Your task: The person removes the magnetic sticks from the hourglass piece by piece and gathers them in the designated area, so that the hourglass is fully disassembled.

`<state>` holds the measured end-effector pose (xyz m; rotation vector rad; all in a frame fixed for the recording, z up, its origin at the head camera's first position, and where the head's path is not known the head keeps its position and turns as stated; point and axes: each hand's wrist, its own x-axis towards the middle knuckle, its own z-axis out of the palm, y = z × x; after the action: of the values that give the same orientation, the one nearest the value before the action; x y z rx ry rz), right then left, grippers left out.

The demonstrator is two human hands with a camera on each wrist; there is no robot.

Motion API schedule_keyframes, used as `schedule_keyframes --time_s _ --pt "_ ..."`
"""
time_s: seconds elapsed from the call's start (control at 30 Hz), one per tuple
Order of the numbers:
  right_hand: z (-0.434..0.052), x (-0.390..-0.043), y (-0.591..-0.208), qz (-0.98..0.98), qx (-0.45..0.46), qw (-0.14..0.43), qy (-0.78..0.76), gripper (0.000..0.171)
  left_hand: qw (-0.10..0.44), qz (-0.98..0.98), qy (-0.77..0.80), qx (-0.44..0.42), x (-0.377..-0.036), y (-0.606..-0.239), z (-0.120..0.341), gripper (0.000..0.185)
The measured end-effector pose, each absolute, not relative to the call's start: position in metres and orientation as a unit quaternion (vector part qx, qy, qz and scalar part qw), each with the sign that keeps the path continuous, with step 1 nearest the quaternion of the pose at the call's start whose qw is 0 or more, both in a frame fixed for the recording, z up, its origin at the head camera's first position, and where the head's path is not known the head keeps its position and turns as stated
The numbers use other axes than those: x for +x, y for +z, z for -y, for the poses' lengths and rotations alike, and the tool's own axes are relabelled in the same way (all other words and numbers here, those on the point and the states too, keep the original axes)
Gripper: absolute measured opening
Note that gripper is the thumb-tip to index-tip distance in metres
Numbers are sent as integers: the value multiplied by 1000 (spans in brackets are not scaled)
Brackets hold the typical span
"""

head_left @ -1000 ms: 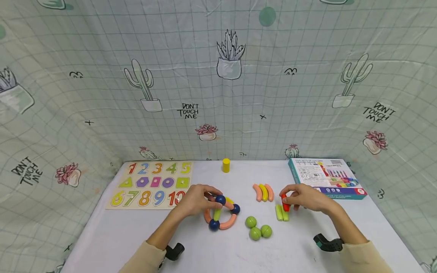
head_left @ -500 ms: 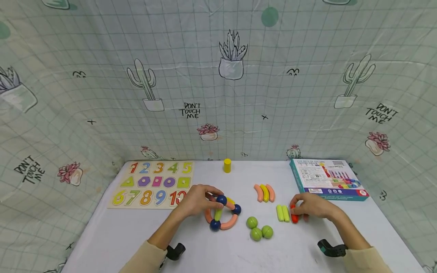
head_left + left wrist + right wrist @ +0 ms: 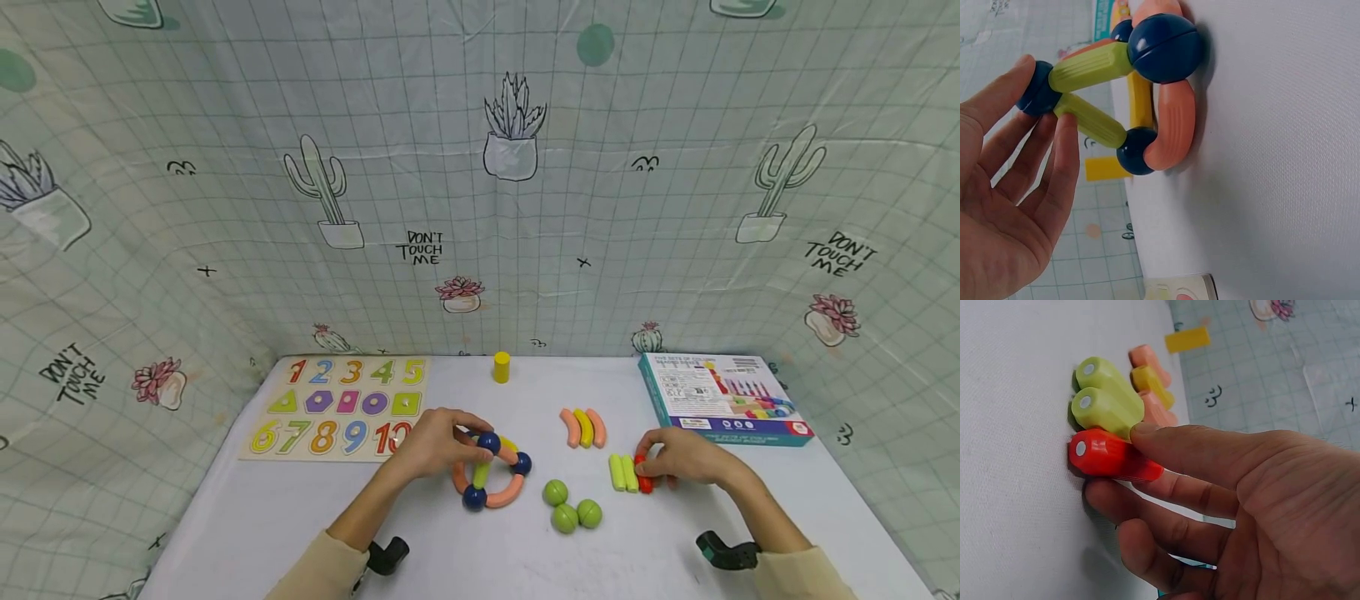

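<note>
My left hand pinches the top dark blue ball of a frame built from magnetic rods and balls. Two green rods slope down from that ball to other blue balls, which curved orange rods join on the table. My right hand holds a short red rod between thumb and fingers, low at the tabletop. The red rod lies alongside two loose green rods, parallel to them.
Three green balls sit together near the middle. Behind them lie two curved orange rods and one yellow rod. A yellow cylinder stands at the back, between a number puzzle board and a teal toy box.
My right hand has brought the red rod down from over the green rods to the table on their right, then slid it left against them. The left hand keeps its hold.
</note>
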<state>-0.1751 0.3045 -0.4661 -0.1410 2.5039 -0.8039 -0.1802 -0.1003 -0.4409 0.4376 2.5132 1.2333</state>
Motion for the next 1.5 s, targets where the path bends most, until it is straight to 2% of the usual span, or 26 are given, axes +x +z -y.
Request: schedule_keyframes --time_s 0.33,0.77,0.93,1.27,1.5 --pt "-304 -176 -464 -911 -82 249 -318 31 150 -878 428 153 -180 -441 101 35" --pt "-301 -178 -460 -919 -70 251 -297 34 154 -878 424 157 -181 -440 99 34" --pt "-292 -179 -447 -922 -73 236 -299 36 159 -878 419 166 -182 -442 100 36" --pt "-216 -185 -425 -895 -212 180 -350 27 164 -891 386 177 -179 -447 102 41" --pt "-153 -184 -424 -879 -291 153 -346 34 164 -875 407 205 -181 -449 103 41"
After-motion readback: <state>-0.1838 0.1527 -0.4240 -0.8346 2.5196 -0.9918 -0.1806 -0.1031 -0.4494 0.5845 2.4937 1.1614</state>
